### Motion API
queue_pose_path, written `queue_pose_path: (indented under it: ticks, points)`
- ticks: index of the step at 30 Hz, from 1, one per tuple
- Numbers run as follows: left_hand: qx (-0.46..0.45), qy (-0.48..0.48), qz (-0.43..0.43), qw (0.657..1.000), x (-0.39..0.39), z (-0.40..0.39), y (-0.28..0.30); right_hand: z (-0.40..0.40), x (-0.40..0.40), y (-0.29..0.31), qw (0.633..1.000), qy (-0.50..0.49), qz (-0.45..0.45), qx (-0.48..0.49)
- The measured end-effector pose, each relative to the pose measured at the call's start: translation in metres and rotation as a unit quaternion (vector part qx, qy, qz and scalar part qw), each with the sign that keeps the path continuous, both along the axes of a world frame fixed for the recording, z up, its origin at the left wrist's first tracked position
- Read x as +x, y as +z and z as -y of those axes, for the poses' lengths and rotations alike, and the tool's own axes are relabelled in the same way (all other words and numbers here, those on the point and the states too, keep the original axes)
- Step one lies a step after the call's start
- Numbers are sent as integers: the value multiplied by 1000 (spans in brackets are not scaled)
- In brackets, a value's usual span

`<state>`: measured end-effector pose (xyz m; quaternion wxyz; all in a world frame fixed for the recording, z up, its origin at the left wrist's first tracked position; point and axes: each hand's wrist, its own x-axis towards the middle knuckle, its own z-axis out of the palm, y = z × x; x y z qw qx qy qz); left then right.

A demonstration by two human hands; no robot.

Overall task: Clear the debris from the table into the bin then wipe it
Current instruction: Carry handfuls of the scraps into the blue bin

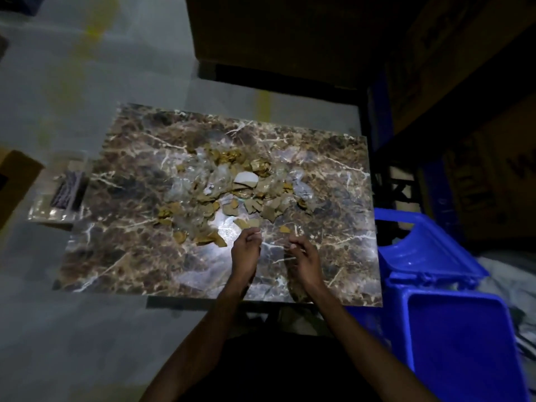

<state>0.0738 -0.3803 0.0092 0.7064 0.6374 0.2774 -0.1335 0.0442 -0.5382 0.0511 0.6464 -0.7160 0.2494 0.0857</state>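
Both hands [246, 245] [304, 256] hovering at worktop [116, 256] edge — fingers curling, grip unclear | debris [232, 187] awaiting bin [464, 343]

Brown white-veined marble table [130, 256], tan debris [232, 184], blue bin [464, 343]

Both forearms are bare from the bottom edge of the view up to the wrists, with no sleeve, watch, ring or band showing on either. The left hand [246, 245] and the right hand [304, 256] are gloveless, and both are softened by blur, so nails and finer marks cannot be made out. Between the two forearms, on the near side of the marble-patterned table [116, 256], lies a dark, almost black mass that looks like dark clothing on the person's body, its cut and fabric lost in shadow.
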Motion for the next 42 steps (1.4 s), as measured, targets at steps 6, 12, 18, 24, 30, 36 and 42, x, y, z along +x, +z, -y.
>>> queue_pose_path:
  ticks: [6,12,18,24,30,36,42]
  points:
    - [87,-44,74,992,22,14,-11,32,10,-10,996,-28,1,-81]
    - [136,-59,102,984,49,39,-17,58,78,-19,990,15,24,-140]
    - [234,-98,77,964,68,66,-30,74,130,-65,956,172,58,-230]
    - [231,-28,78,970,53,104,-31,89,106,-84,950,232,121,-169]
    - [275,63,147,948,42,119,-17,99,109,-66,955,154,185,-173]
    - [243,101,129,956,58,123,-24,94,134,-70,974,117,159,-111]
    - [160,124,120,972,74,145,-33,77,136,-94,957,193,152,-156]
